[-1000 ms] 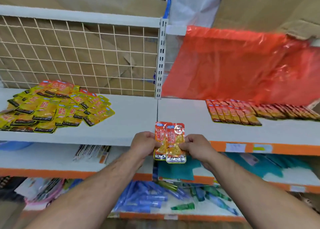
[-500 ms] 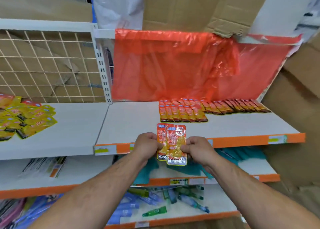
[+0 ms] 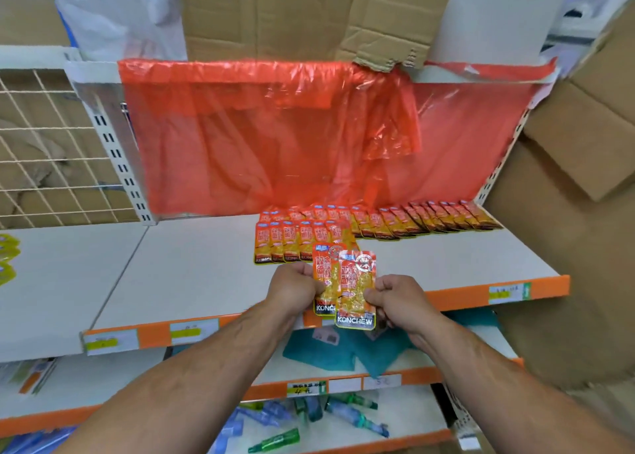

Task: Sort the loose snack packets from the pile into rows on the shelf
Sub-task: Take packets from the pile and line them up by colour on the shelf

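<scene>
We pinch two overlapping snack packets (image 3: 355,292), left hand (image 3: 292,287) and right hand (image 3: 398,300) fingers (image 3: 374,294) curled, over the shelf (image 3: 206,275) front edge.

White shelf (image 3: 206,275), orange front edge
Orange snack packets (image 3: 395,221) lie in overlapping rows near its back right.

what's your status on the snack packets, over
Left hand grips rear packet, right hand grips front packet. Both held short of the rows on the shelf. Nothing in the way.
</scene>
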{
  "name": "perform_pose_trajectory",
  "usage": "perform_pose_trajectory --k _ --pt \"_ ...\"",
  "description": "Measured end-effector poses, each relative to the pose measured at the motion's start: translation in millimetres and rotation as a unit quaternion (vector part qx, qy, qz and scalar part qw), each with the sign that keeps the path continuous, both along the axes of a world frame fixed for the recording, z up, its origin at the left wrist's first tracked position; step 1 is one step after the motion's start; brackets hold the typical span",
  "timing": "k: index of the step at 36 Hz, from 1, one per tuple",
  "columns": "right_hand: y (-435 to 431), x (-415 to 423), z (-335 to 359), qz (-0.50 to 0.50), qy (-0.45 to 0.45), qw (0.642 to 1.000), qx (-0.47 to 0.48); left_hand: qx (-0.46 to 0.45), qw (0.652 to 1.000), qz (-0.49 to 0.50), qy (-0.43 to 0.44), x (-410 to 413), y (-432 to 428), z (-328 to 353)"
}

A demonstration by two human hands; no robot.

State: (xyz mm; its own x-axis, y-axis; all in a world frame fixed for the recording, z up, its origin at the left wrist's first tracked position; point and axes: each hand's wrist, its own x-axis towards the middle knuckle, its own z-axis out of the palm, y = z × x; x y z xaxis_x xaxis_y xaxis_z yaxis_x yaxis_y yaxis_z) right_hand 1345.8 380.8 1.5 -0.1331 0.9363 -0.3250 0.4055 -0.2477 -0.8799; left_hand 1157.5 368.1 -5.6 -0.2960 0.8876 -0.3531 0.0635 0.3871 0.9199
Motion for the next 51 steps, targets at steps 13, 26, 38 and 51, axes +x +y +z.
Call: perform_pose_trajectory --k 13,26,38,51 --pt "93 21 -5 -0.058 -0.033 0.998 0.019 0.010 0.996 -0.048 0.071 20 106 -8" --pt "162 48 -17 -0.007 -0.029 1.000 0.000 -0.018 0.979 0.014 0.201 49 166 -21" --pt "210 65 -29 0.101 -0.013 0.995 -0.009 -0.046 0.926 0.025 0.373 69 170 -21" --pt "224 69 -35 0.142 -0.005 0.990 -0.025 -0.062 0.888 0.021 0.455 78 169 -18"
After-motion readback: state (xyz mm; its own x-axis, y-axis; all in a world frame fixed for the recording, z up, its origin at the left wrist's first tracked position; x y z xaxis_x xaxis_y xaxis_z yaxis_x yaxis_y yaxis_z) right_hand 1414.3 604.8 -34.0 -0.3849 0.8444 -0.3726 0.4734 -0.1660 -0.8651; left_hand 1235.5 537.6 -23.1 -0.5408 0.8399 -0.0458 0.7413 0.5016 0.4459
